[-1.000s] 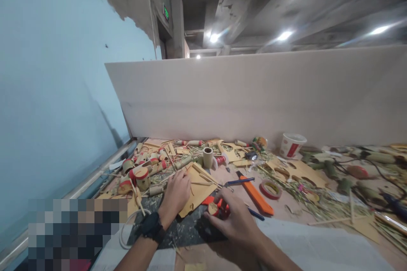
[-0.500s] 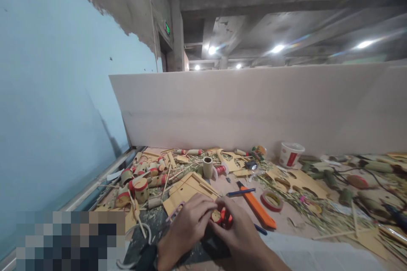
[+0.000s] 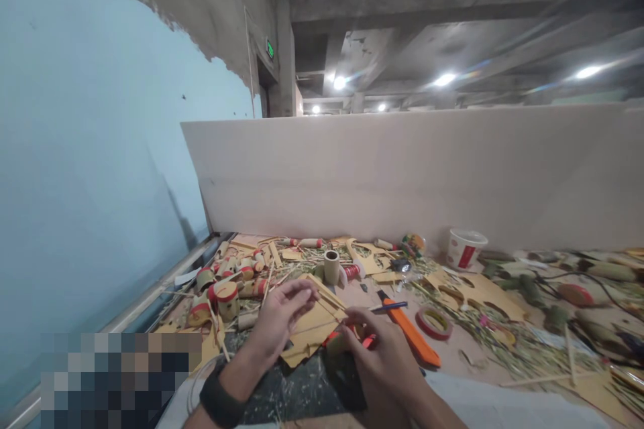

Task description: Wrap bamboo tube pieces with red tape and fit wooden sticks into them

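Above the dark mat (image 3: 306,389), my left hand (image 3: 286,315) is raised over the yellow board pieces (image 3: 314,325), its fingers slightly curled and apart from the other hand. I cannot make out anything in it. To its right, my right hand (image 3: 375,348) has its fingers wrapped round a small bamboo piece with red tape (image 3: 338,343), partly hidden by the fingers. A blue pen (image 3: 390,307) lies across an orange utility knife (image 3: 412,335) just beyond that hand. An upright bamboo tube (image 3: 331,267) stands behind the boards.
Red-taped bamboo pieces (image 3: 227,300) crowd the left side. A tape roll (image 3: 433,323) and a white cup (image 3: 467,249) are at the right, among straw and cut board (image 3: 475,295). A white partition (image 3: 352,181) rises behind the table.
My left hand has let go of the red-taped piece and moved up and left, baring the boards. My right hand still holds the piece. The view has shifted slightly.
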A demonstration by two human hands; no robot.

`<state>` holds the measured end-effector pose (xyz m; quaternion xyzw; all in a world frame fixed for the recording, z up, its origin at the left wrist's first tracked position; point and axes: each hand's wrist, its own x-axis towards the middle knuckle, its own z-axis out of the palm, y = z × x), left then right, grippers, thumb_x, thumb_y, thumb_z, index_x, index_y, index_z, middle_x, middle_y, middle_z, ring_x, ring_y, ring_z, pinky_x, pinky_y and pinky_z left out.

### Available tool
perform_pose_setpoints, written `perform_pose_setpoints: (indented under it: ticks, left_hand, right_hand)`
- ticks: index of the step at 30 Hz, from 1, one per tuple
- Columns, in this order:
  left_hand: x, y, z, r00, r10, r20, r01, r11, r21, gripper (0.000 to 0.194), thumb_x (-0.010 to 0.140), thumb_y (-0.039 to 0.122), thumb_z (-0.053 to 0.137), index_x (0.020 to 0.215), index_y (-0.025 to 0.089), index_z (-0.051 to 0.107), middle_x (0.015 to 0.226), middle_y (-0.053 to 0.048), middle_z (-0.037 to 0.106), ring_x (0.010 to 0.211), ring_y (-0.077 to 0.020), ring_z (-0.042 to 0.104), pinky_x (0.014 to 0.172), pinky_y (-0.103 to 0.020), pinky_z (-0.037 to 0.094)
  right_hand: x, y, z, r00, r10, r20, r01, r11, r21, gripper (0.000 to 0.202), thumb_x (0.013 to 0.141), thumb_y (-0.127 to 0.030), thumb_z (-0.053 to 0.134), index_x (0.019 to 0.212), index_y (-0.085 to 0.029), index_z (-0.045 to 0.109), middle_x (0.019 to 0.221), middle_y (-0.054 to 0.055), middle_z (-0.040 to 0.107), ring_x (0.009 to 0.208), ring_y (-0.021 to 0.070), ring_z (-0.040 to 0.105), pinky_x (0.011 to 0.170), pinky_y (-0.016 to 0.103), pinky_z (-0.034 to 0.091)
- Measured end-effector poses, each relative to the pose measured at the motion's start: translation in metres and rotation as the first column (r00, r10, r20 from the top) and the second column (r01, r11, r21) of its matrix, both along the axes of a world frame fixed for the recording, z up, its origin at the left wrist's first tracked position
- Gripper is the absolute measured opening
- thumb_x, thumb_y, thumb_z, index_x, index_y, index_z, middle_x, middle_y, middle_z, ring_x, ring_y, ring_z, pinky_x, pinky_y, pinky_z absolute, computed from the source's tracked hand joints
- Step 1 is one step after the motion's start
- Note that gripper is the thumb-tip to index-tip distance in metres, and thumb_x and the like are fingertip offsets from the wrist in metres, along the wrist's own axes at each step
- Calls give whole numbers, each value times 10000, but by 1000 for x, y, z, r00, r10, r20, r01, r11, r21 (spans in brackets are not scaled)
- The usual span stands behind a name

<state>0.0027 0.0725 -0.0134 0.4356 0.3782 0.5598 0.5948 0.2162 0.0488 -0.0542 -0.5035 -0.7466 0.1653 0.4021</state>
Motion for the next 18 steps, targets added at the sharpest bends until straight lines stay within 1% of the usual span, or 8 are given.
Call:
perform_pose_setpoints:
  ticks: [2,3,5,8,11,13,16,18]
  left_hand:
    - [-12,6,10,992,53,113,-46,997,-69,165,755,185,756,908,165,702,920,-47,738,819,-117,693,820,-218,556]
    - [-18,9,15,989,68,132,-59,996,-74,156,752,161,755,896,167,693,914,-39,733,804,-105,690,803,-200,555]
    - [-27,16,28,994,53,93,-47,997,-64,142,761,150,751,876,164,669,875,-31,723,789,-101,689,781,-192,557]
    - [-35,26,47,999,24,-47,-25,999,-27,160,770,164,760,878,162,642,830,-24,717,751,-97,685,749,-193,562]
    - [-35,33,63,994,57,-90,-53,998,44,162,773,164,757,889,159,644,859,-33,734,773,-93,691,758,-182,564]
    - [-34,35,70,992,80,-99,-70,993,99,185,765,180,761,918,156,660,908,-49,750,832,-112,704,800,-204,571]
    - [-31,40,76,985,104,-140,-75,977,200,303,750,261,777,1017,155,679,999,-81,763,957,-170,713,905,-291,569]
    - [-30,45,81,970,125,-206,-63,957,284,386,744,309,776,1085,155,679,1073,-102,759,1038,-205,702,967,-353,550]
  right_hand:
    - [3,3,0,1000,-12,-26,12,1000,20,273,915,-381,551,1080,-206,681,942,67,772,775,217,716,680,304,556]
    - [5,5,1,999,-22,-41,23,999,26,277,919,-386,549,1078,-203,683,927,64,772,745,210,714,654,296,555]
    - [6,7,3,996,-40,-81,44,998,38,279,928,-397,539,1050,-198,693,881,55,771,678,193,702,608,276,549]
    - [8,8,10,990,-65,-127,75,994,74,299,949,-410,508,987,-199,717,772,37,757,598,176,676,568,257,536]
    - [10,8,16,987,-82,-139,98,989,109,330,963,-421,486,1009,-203,730,692,24,732,570,178,659,530,249,514]
    - [12,10,17,986,-85,-142,102,988,115,342,965,-428,485,1030,-201,732,704,28,738,582,186,671,532,253,514]
    - [17,14,16,982,-108,-156,124,988,97,358,969,-442,480,1045,-201,733,775,47,767,638,207,711,574,270,533]
    - [20,16,17,974,-140,-175,157,984,88,371,972,-454,474,1058,-201,731,803,54,774,664,218,726,600,281,542]
